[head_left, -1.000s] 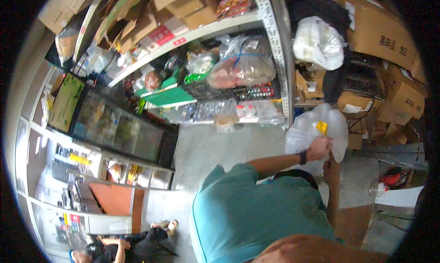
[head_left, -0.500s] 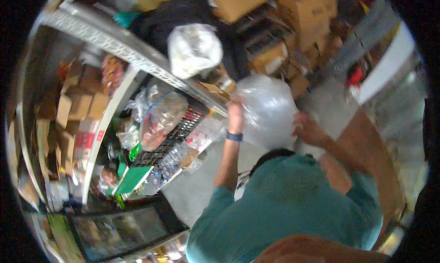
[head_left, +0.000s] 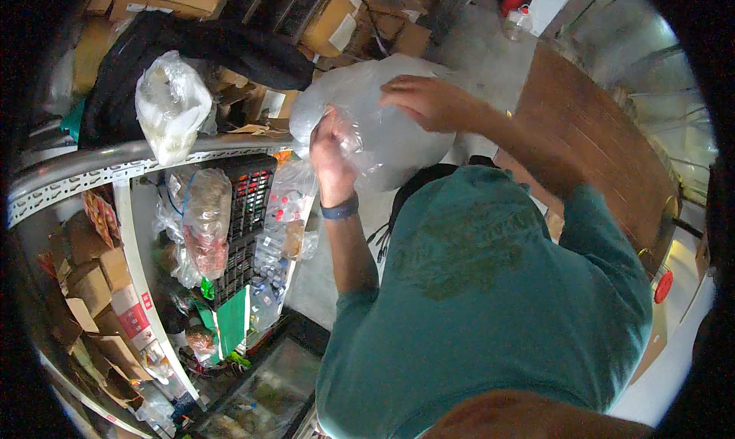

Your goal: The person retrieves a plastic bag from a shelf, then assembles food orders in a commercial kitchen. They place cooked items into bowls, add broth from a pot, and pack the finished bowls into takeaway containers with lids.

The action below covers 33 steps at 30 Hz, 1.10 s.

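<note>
The left hand (head_left: 334, 154) clamps the translucent bag (head_left: 387, 152) at its eight o'clock; the right hand (head_left: 430, 102), grip unclear, lies at two o'clock.

- A metal shelf rack (head_left: 84, 182) has a white perforated post.
- Beside the rack's near end stands a dark-framed glass case (head_left: 264, 393).
- Grey floor (head_left: 494, 68) shows right of the rack.
- Farther right of the rack, a brown wood-toned surface (head_left: 589, 125) borders pale panels (head_left: 639, 64) catching light.

White metal shelving (head_left: 133, 248) carries opened cardboard boxes (head_left: 92, 290), at least 1 black lattice crate (head_left: 249, 198) and, seemingly, plastic bottles (head_left: 268, 251).
</note>
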### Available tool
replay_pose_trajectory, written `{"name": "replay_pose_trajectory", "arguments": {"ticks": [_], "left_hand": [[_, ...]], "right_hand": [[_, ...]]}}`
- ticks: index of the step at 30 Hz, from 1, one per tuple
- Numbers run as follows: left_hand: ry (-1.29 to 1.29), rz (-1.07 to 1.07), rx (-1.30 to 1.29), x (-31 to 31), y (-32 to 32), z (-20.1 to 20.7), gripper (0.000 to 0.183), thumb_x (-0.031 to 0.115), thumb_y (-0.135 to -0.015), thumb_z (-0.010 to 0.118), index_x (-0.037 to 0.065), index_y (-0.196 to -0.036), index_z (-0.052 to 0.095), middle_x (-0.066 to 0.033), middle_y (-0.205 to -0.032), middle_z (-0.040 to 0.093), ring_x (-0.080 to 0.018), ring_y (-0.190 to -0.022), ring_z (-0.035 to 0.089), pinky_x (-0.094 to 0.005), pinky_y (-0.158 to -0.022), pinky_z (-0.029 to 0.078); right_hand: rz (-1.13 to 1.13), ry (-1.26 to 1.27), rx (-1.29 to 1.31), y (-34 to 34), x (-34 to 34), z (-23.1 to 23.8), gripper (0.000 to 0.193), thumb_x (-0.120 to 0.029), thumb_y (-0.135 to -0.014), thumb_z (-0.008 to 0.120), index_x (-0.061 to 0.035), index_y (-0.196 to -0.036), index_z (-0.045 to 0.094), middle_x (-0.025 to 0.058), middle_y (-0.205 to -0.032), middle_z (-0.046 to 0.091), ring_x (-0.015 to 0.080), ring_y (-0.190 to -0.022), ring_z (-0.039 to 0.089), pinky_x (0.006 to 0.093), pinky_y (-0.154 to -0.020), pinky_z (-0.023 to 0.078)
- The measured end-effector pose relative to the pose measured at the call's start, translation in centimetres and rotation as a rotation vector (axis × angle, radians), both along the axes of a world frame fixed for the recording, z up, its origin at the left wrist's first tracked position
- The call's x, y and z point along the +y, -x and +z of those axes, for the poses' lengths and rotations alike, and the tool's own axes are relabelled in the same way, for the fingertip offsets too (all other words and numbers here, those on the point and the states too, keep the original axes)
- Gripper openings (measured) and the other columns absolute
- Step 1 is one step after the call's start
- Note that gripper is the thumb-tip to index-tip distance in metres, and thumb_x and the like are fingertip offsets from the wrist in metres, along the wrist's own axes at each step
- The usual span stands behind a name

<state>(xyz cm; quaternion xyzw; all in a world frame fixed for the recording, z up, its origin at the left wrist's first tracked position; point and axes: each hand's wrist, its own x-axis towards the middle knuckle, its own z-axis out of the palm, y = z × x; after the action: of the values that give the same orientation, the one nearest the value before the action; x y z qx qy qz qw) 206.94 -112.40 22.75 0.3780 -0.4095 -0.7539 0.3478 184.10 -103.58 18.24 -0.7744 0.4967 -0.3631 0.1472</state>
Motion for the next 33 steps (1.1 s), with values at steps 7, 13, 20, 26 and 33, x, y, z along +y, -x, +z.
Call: {"name": "replay_pose_trajectory", "arguments": {"ticks": [7,13,20,26,33], "left_hand": [[0.081,-0.009,-0.181,0.3,2.2,-2.0,0.020,0.023,-0.099,0.054,0.010,-0.087,0.062,0.0044,-0.078,0.054,-0.0086,-0.071,0.048,-0.0250,-0.066,0.040],[-0.061,0.206,-0.019,-0.5,-0.7,-1.5,0.022,0.022,-0.098,0.054,0.013,-0.077,0.054,0.0035,-0.071,0.048,-0.0095,-0.065,0.046,-0.0253,-0.060,0.038],[0.071,0.042,0.164,-0.8,5.2,2.6,0.016,0.020,-0.097,0.055,0.011,-0.084,0.056,0.0002,-0.075,0.056,-0.0126,-0.064,0.052,-0.0260,-0.060,0.044],[-0.082,-0.188,0.270,1.9,14.3,15.2,0.022,0.023,-0.100,0.052,0.012,-0.081,0.056,0.0024,-0.071,0.054,-0.0103,-0.060,0.050,-0.0263,-0.057,0.042],[0.845,-0.520,0.444,0.7,19.3,30.8,0.024,0.022,-0.097,0.051,0.007,-0.080,0.060,-0.0022,-0.077,0.058,-0.0144,-0.069,0.055,-0.0280,-0.066,0.045]], "right_hand": [[0.131,-0.165,0.760,3.4,-6.8,-4.1,0.069,-0.024,-0.064,0.080,-0.0083,-0.124,0.051,0.0177,-0.130,0.050,0.0374,-0.126,0.047,0.0457,-0.103,0.043],[-0.248,0.129,0.443,6.9,0.2,3.5,0.070,-0.028,-0.062,0.084,-0.0088,-0.123,0.056,0.0148,-0.116,0.060,0.0302,-0.113,0.056,0.0406,-0.098,0.047],[-0.368,-0.679,-1.144,16.5,16.7,0.5,0.052,-0.024,-0.083,0.076,-0.0035,-0.126,0.055,0.0115,-0.110,0.067,0.0277,-0.095,0.065,0.0396,-0.090,0.053],[-0.554,-0.662,-1.727,11.4,20.6,-8.4,0.054,-0.028,-0.087,0.069,-0.0037,-0.131,0.049,0.0114,-0.121,0.060,0.0282,-0.107,0.059,0.0420,-0.097,0.048],[-0.344,-0.063,-1.754,12.4,3.7,5.0,0.056,-0.032,-0.092,0.060,-0.0039,-0.138,0.043,0.0113,-0.133,0.053,0.0287,-0.120,0.052,0.0447,-0.104,0.043]]}}
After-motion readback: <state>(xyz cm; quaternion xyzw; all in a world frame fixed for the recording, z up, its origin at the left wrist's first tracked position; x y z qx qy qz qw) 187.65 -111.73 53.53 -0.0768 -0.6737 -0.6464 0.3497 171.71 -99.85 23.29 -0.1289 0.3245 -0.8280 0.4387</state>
